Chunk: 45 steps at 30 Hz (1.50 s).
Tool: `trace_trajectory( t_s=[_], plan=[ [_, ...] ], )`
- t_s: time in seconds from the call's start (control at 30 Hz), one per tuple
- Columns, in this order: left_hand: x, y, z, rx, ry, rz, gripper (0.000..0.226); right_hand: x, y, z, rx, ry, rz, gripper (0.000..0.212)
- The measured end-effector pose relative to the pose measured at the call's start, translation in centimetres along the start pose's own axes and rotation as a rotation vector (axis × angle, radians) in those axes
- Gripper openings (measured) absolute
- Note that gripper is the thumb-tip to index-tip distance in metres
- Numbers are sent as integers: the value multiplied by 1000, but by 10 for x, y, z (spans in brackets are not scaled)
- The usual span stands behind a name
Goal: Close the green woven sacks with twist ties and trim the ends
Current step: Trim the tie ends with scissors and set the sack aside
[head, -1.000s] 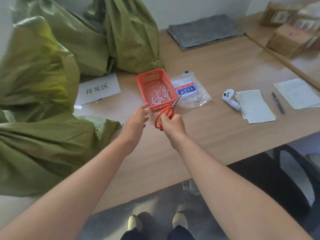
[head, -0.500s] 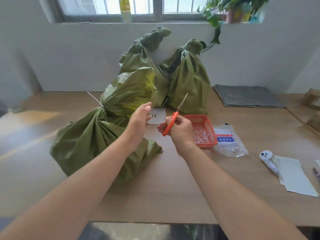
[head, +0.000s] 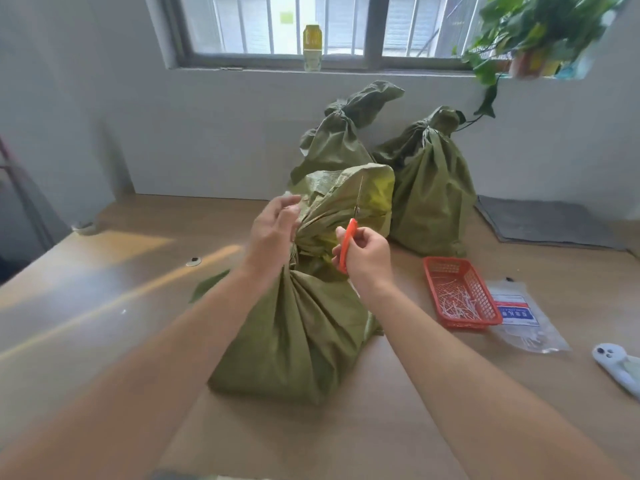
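Now that the view has lifted off the table (head: 104,306), the near green sack (head: 294,341) fills centre frame, lying on its side w/ its bunched neck toward upper centre. The rear sacks (head: 433,188) stand tied at the wall. Vs. 0.5 s ago, both hands have closed in on that neck. L hand (head: 273,230) sits against the gather, fingers curled, a pale bit at the tips; can't tell if it pinches the tie end. R hand (head: 367,258) grips the orange scissors (head: 348,244), blades pointing up, just right of the neck. Likely meaning: sack is tied, trim comes next. Red basket (head: 429,282) of ties now sits centre right.
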<state>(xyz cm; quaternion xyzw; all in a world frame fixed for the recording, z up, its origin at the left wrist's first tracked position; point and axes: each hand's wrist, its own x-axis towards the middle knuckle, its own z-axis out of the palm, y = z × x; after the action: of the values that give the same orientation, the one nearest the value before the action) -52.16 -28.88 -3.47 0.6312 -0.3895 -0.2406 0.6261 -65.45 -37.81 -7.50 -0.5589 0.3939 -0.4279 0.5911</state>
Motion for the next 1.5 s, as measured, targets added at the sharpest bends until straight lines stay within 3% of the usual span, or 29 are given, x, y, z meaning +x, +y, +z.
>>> trace_trajectory(
  t_s=[0.07, 0.17, 0.23, 0.33, 0.47, 0.73, 1.5],
  plan=[
    [19, -10, -20, 167, 90, 106, 22, 7, 2, 15, -49, 40, -30, 24],
    [46, -22, -38, 366, 197, 121, 27, 20, 9, 28, -99, 102, -56, 28],
    [61, -30, -43, 450, 118, 13, 29, 28, 19, 32, -170, 144, -63, 31],
    [79, -41, -43, 480, 19, -108, 10, 37, 34, 32, -266, 163, -42, 32],
    [97, -44, -37, 496, 25, -69, 5, 47, 51, 22, -416, 91, -80, 33],
    [117, -52, -37, 481, 22, -31, 6, 59, 67, 8, -975, -135, -269, 25],
    [124, -47, -44, 486, 49, 36, 14, 73, 54, 25, -1100, -198, -393, 27]
  ],
)
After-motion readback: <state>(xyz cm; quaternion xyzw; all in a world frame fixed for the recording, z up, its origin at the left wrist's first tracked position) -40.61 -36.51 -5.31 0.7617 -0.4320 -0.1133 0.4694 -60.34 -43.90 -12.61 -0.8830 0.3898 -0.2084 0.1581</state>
